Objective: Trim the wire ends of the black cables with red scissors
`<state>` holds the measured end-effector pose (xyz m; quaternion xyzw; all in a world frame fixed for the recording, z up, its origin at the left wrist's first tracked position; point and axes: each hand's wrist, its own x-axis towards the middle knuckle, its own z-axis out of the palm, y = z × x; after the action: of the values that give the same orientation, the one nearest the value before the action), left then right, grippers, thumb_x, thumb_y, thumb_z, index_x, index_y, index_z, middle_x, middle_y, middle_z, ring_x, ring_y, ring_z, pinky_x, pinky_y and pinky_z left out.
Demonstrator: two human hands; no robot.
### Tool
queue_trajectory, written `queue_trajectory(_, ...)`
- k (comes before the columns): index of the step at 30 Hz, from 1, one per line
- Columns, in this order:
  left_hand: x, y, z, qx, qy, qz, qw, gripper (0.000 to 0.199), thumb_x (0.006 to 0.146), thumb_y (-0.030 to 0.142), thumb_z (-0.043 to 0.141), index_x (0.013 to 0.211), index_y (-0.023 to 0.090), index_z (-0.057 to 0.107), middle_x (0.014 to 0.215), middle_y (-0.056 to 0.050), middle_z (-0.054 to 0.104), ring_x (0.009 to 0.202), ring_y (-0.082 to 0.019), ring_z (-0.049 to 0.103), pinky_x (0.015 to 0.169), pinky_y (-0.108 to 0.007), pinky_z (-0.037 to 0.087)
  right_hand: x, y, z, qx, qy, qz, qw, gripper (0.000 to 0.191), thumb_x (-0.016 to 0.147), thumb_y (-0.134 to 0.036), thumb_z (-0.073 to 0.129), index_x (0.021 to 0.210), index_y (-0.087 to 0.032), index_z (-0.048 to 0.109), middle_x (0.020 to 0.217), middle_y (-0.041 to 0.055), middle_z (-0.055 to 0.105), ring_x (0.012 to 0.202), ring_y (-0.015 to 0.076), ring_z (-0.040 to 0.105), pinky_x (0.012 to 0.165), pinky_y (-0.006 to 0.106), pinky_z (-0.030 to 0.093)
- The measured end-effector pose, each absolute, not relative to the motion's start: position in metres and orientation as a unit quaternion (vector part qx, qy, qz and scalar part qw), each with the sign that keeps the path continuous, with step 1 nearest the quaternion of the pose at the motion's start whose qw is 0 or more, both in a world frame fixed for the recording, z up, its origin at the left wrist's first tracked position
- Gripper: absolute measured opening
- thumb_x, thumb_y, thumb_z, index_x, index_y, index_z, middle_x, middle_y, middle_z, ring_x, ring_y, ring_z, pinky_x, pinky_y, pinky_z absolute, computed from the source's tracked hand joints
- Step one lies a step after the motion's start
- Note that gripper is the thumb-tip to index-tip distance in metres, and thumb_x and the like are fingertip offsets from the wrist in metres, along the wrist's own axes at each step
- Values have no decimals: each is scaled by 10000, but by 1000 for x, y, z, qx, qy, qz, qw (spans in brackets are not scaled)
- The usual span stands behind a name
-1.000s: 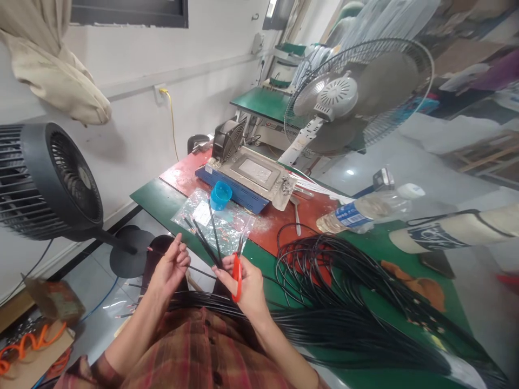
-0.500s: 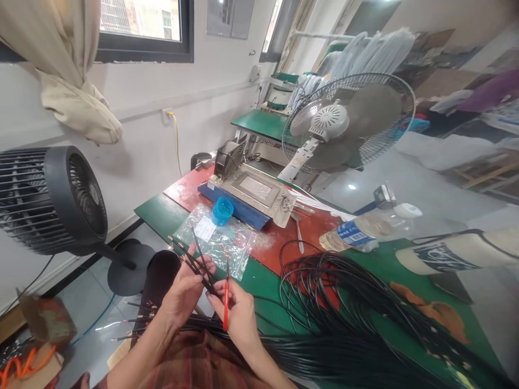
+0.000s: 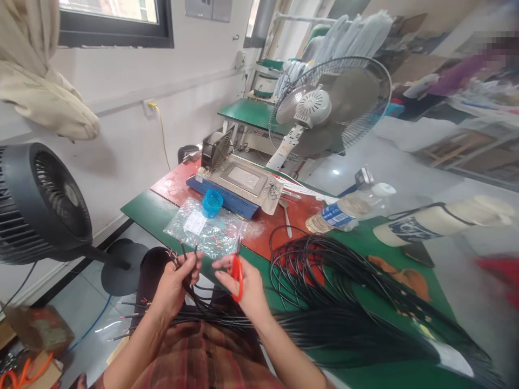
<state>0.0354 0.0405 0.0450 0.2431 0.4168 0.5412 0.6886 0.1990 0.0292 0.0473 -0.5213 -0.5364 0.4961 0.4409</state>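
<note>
Bundle of thin black cables (image 3: 198, 297): lies in left hand (image 3: 178, 281), fingers closed around it. Red-handled metal scissors (image 3: 237, 278): held in right hand's (image 3: 245, 283) fingers, 3 o'clock of left. Round blue plastic container (image 3: 212, 203): 12 o'clock.

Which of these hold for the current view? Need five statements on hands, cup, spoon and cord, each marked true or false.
1. The right hand holds the red-handled snips. True.
2. The left hand is empty. False: the left hand holds black cables.
3. The spoon lies on the red part of the table. True.
4. The blue cup is right beside the water bottle. False: the blue cup is at the near side of the flat blue machine.
5. The yellow cord runs from the wall socket. True.
</note>
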Motion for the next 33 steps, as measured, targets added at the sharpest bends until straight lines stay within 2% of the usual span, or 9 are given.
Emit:
queue_trajectory(3,35,36,48,302,430,488,697,199,724,236,698,874,106,698,667,-30,600,534,-78,489,519,-214,398,195,51,59,-471,-494,551,480,257,657,-298,733,864,-182,634,902,56,675,776,176,612,742,305,480)
queue_trajectory(8,36,37,48,308,442,453,710,253,704,235,716,935,136,692,719,-58,655,574,-113,545,551,-249,419,186,66,58,-431,-462,584,509,246,665,-279,719,857,-186,597,829,33,667,702,148,614,707,293,492)
queue_trajectory(10,37,39,47,307,452,459,701,214,693,243,725,872,129,699,719,-59,651,535,-80,498,499,-213,371,185,67,56,-427,-460,595,503,245,667,-281,711,857,-184,589,786,22,654,653,138,603,679,291,494)
queue_trajectory(14,40,44,46,288,475,468,687,187,671,279,741,729,110,683,579,-1,556,432,-13,297,402,-179,180,187,69,52,-426,-460,596,502,266,632,-281,732,834,-183,588,742,10,632,690,145,593,700,288,489)
queue_trajectory(19,44,49,47,266,501,451,689,232,631,299,765,706,100,671,497,51,427,421,-10,217,407,-192,116,190,66,55,-489,-526,496,488,220,694,-301,682,857,-187,591,756,19,636,699,146,582,676,268,468)
queue_trajectory(22,47,51,47,239,511,465,682,254,611,305,774,705,97,663,478,80,349,422,-14,184,408,-196,100,197,59,60,-530,-575,444,438,228,726,-328,649,901,-197,585,771,12,617,675,137,559,641,250,445)
queue_trajectory(25,48,53,49,222,513,481,676,258,612,311,767,709,99,656,489,84,339,423,-17,165,408,-202,84,208,49,62,-546,-654,407,329,263,715,-365,654,918,-213,587,760,-2,586,636,129,512,606,241,409)
queue_trajectory(28,51,54,50,228,510,489,670,262,609,324,762,692,105,645,500,75,368,422,-21,168,408,-211,76,216,39,61,-552,-704,382,234,256,696,-409,663,848,-213,602,715,-8,566,608,130,477,566,235,363)
queue_trajectory(33,56,56,49,252,525,488,649,283,600,349,762,686,115,630,517,65,393,427,-33,193,418,-223,93,219,33,56,-560,-705,381,209,219,714,-424,645,768,-216,604,673,-13,570,609,131,479,569,223,327)
